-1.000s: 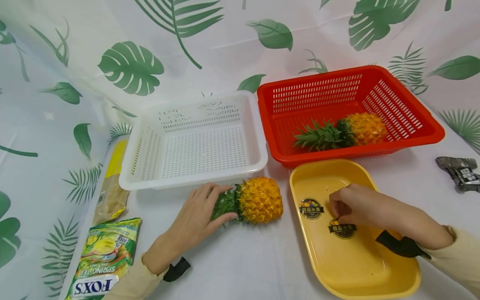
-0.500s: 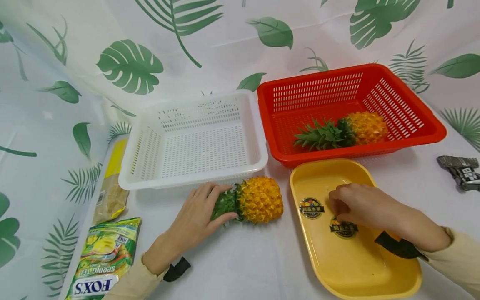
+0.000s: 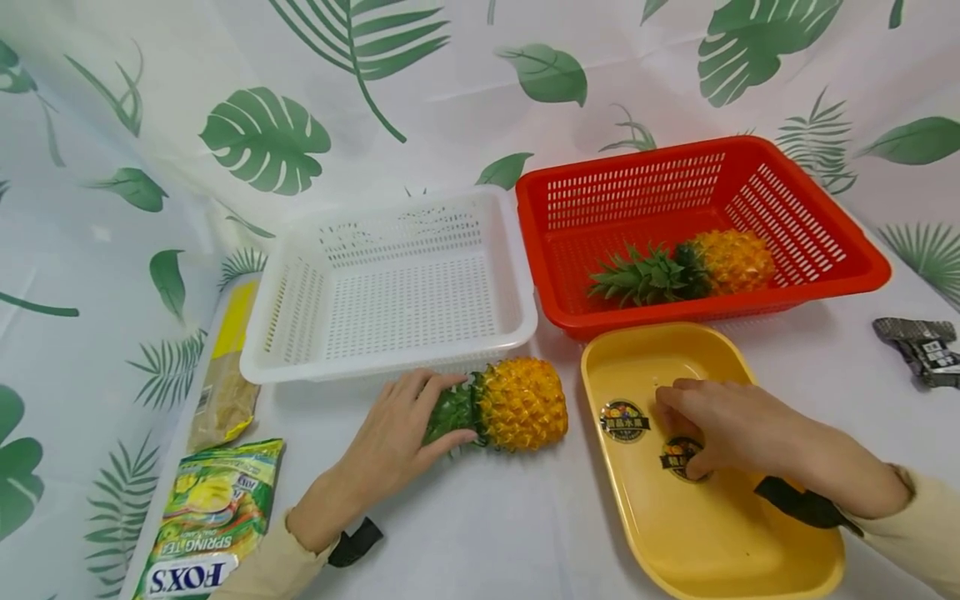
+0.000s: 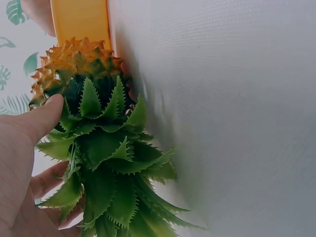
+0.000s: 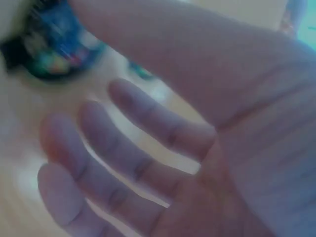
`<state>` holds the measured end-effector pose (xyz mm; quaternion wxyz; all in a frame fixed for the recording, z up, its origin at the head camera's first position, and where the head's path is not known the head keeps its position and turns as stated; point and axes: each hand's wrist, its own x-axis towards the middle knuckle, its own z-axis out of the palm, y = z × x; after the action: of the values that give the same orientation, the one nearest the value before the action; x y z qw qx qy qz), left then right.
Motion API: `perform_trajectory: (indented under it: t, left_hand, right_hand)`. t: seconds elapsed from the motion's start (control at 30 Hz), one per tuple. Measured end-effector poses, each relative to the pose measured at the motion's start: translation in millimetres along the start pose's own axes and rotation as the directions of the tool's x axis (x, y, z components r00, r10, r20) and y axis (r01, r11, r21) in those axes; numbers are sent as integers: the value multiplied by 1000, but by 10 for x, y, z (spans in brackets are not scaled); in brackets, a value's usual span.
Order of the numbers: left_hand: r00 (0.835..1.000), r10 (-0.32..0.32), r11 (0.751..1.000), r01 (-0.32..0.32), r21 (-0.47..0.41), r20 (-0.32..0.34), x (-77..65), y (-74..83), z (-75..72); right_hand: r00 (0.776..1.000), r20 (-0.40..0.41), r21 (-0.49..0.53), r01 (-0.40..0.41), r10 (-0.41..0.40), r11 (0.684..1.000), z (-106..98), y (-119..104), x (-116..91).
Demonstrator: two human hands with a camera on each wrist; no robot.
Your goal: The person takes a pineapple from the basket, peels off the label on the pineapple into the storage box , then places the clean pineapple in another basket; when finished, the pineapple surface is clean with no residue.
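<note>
My left hand (image 3: 393, 433) grips the green leafy crown of a pineapple (image 3: 522, 404) lying on its side on the cloth. In the left wrist view the thumb lies along one side of the crown (image 4: 106, 153), the fingers behind it. Over the yellow tray (image 3: 720, 550) is my right hand (image 3: 731, 429), thumb and fingers apart with nothing between them. Two round black fruit stickers are on the tray: one by its left wall (image 3: 624, 421), the other (image 3: 675, 457) partly covered by the thumb. A blurred sticker (image 5: 61, 42) also shows beyond the thumb in the right wrist view.
A white basket (image 3: 390, 362) stands behind my left hand. Beside it, a red basket (image 3: 712, 312) holds another pineapple (image 3: 727, 262). At left lie a green candy bag (image 3: 213, 508) and a yellow-topped bag (image 3: 225, 383). A crumpled dark wrapper (image 3: 918, 346) lies far right.
The right thumb and fingers, close together before, have spread apart above the sticker, uncovering more of it. The left hand keeps its grip on the pineapple without moving.
</note>
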<state>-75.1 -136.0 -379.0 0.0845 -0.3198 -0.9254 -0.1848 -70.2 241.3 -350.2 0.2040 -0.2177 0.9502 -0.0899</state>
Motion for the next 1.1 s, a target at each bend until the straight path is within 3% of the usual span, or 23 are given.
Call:
perform_trajectory:
  t: [0.17,0.37,0.5,0.7,0.93,1.1]
  left_hand:
    - [1000,-5,1000,5,-3,9,-3,-3,-6]
    - [1000,-16,1000,16,16,11,-8,4,-23]
    - [1000,-10,1000,9,18,14,-9,4,-20]
    - [1000,-9,1000,8,6,19,-9,16,-1]
    - [1000,-13,1000,13,7,19,-42,51,4]
    - [1000,-16,1000,16,8,2,-81,71,1]
  right_hand:
    - [997,-74,-66,24,-29,998,-263,-144,-38]
    - [963,-230,-7,142,-140,990,-623,-538,-34]
    - [947,-247,52,224,-205,973,-722,-766,49]
    - [942,-187,68,295,-279,953,-673,-878,216]
    - [913,-178,64,383,-367,922,-491,-941,358]
    - [914,-150,70,391,-378,918,-412,-990,418]
